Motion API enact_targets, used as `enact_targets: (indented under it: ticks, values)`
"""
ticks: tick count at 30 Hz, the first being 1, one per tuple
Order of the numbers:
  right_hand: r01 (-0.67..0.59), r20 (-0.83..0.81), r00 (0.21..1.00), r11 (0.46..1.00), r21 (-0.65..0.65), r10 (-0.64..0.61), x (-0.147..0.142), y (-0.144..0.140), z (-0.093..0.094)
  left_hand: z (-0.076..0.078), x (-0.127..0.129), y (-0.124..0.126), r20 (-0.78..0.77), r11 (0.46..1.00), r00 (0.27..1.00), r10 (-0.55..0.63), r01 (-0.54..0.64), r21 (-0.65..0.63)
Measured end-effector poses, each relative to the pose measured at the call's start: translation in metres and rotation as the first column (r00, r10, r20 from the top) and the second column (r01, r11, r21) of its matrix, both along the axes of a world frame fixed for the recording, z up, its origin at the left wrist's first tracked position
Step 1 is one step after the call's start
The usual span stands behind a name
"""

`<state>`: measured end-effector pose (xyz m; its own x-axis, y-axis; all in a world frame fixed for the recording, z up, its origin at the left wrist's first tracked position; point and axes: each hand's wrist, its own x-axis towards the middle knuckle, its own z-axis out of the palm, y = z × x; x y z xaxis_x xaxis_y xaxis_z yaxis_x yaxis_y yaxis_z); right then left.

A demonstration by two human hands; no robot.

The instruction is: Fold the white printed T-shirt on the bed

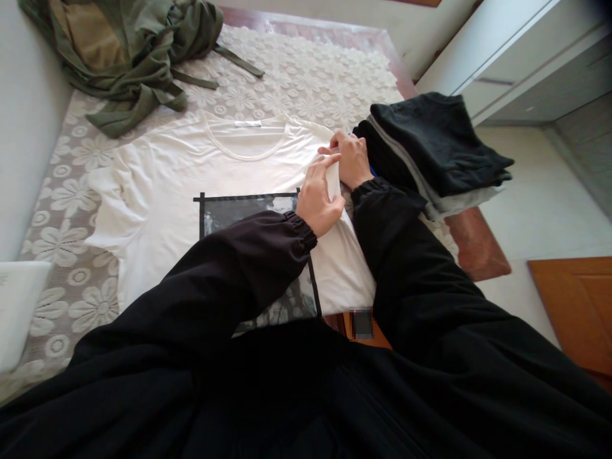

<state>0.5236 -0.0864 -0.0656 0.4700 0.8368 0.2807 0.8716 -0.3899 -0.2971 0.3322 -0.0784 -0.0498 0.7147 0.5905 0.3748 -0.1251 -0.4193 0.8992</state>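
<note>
A white T-shirt [162, 172] lies spread on the lace tablecloth, its neckline toward the far side. A dark picture print with black border strips covers its front, partly hidden by my left sleeve. My left hand [319, 199] is at the shirt's right side, fingers bent over the cloth and thumb toward me, with a raised fold between them. Just beyond it, my right hand [351, 158] grips the sleeve edge, its fingertips close to those of my left hand. Some of the sleeve is hidden under my fingers.
Folded dark and grey clothes [430, 143] are stacked right beside my right hand. A green backpack [143, 51] with loose straps lies at the far left on the lace tablecloth [306, 76]. A white object [21, 312] stands at the left edge.
</note>
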Motion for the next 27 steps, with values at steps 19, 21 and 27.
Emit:
enact_targets:
  ticks: [19,21,27]
  values:
    - [-0.004,0.057,0.998,1.0,-0.015,0.004,-0.003,0.001,-0.004,0.03,-0.028,-0.011,0.005,0.983,0.983,-0.181,0.181,-0.002]
    - [0.014,0.067,0.998,1.0,0.003,-0.014,-0.003,0.002,-0.006,0.023,-0.021,-0.007,-0.042,0.976,0.984,-0.174,0.178,0.128]
    - [0.019,0.08,0.996,0.996,0.082,-0.026,-0.001,0.001,-0.009,-0.006,-0.004,-0.003,-0.284,0.88,0.958,-0.047,0.174,0.442]
